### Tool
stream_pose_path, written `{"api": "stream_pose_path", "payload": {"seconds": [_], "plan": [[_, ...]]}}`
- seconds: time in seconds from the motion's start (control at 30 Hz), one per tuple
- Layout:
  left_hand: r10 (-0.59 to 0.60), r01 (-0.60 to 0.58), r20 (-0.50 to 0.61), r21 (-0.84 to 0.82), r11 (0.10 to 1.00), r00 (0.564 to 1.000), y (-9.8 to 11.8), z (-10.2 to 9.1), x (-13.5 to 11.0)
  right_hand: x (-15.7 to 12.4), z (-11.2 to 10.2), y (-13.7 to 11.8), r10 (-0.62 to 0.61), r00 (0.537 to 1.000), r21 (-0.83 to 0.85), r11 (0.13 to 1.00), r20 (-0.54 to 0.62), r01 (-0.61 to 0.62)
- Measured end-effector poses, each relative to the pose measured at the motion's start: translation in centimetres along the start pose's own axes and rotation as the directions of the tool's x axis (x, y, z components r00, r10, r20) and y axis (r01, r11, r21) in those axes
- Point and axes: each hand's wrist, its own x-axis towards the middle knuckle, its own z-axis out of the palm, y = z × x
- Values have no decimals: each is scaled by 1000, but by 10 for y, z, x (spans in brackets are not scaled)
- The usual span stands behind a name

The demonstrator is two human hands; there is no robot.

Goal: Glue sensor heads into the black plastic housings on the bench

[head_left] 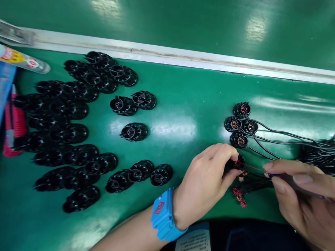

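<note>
My left hand (209,174), with a blue wrist strap (163,216), pinches a small black motor housing (238,161) between thumb and forefinger. Red copper windings show inside it. In the fingers of my right hand (300,191) is a slim tool with a dark handle (295,184). Its thin shaft reaches toward the windings; whether the tip touches them is too small to tell. Just below lie bare wound stators (238,196), red and copper coloured, on dark leads. Above my left fingers stand several black housings with stators inside (239,140), cables running off to the right.
Many empty black housings (69,134) stand in groups on the green mat (193,104) at left. A bundle of black cables (318,155) lies at right. A glue tube (24,59) and a red-handled cutter (17,122) are at far left. A white rail (167,54) crosses behind.
</note>
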Motion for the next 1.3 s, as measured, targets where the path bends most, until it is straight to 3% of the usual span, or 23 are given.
{"api": "stream_pose_path", "payload": {"seconds": [0.23, 0.37, 0.53, 0.93, 1.07, 1.17, 1.3], "plan": [[-17, 17, 3, -14, 1000, 1000, 1, 0, 0, -8, 5, -5, 157, 988, -24, 987, 16, -156], [-16, 16, -3, -15, 1000, 1000, 1, 0, -1, -6, 8, -4, 60, 998, 27, 998, -22, -59], [-28, 28, 5, -10, 1000, 1000, 1, 1, -2, 0, 8, 3, -69, 997, 93, 993, 23, 66], [-21, 21, -15, -15, 1000, 1000, -1, 2, -2, -6, 12, 0, -7, 1000, 149, 989, 15, 5], [-22, 22, -10, -6, 1000, 1000, 0, 1, -2, -1, 18, -8, 84, 996, 184, 980, -39, -76], [-23, 23, 0, 5, 1000, 1000, 0, 1, -2, 2, 21, -9, 16, 1000, 241, 970, -5, -15], [20, -19, -27, 31, 999, 999, -3, 2, 1, -9, -1, 10, 38, 999, 226, 974, -23, -32]]}}
